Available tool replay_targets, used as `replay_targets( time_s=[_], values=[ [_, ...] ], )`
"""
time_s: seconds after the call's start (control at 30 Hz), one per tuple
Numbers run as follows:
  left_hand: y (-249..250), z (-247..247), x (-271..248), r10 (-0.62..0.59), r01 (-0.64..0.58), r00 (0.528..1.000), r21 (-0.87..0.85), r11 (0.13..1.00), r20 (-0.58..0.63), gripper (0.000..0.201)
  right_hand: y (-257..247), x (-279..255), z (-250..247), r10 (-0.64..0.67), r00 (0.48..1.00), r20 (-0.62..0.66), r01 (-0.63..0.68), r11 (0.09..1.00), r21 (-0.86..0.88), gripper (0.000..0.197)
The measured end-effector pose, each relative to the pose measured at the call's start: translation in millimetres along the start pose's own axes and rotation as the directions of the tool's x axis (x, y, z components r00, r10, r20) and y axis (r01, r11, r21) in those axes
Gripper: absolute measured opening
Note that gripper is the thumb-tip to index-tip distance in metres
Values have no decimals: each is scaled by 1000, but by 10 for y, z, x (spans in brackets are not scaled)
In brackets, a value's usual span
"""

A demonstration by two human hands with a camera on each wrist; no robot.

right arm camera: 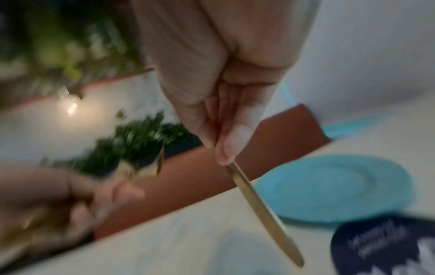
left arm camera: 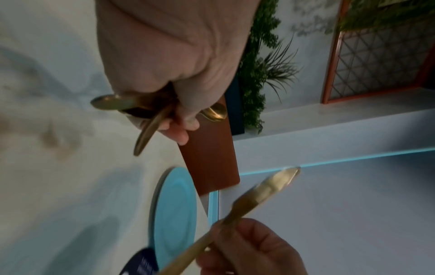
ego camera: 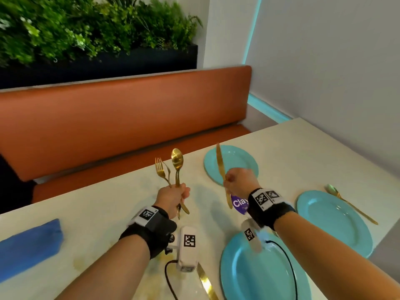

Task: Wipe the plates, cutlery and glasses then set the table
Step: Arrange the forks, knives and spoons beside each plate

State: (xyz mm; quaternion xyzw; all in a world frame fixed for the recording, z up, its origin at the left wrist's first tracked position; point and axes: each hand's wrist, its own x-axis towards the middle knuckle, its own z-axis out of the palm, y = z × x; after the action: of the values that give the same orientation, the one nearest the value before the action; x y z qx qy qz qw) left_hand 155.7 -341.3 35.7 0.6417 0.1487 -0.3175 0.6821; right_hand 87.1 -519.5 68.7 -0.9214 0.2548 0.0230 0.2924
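We record an orange upholstered bench (ego camera: 121, 118) along the far edge of a pale, stained table (ego camera: 112, 213). Behind the bench stands a dark planter box (ego camera: 104, 68) filled with green foliage (ego camera: 71, 29). A white wall (ego camera: 324, 61) closes the right side, edged with a turquoise light strip (ego camera: 252, 37). The left wrist view shows an orange-framed lattice panel (left arm camera: 376, 52).

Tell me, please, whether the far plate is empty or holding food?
Empty: the far plate shows only bare turquoise surface; the knife is merely held above it.
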Motion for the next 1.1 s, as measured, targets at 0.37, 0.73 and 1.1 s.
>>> replay_targets(
  time_s=[0.37,0.73,1.1],
  values=[
    [644,-719,407,66,-122,938,-146,982,-340,13,-483,906,562,-328,700,634,711,244,-659,28],
    [423,-651,752,-46,-5,946,-157,988,-320,15,-432,1305,1006,-231,615,754,787,240,-569,30],
    [392,-473,832,-43,2,956,-143,990,-289,18,-202,1546,1002,-169,790,589,553,611,-566,29]
  ],
)
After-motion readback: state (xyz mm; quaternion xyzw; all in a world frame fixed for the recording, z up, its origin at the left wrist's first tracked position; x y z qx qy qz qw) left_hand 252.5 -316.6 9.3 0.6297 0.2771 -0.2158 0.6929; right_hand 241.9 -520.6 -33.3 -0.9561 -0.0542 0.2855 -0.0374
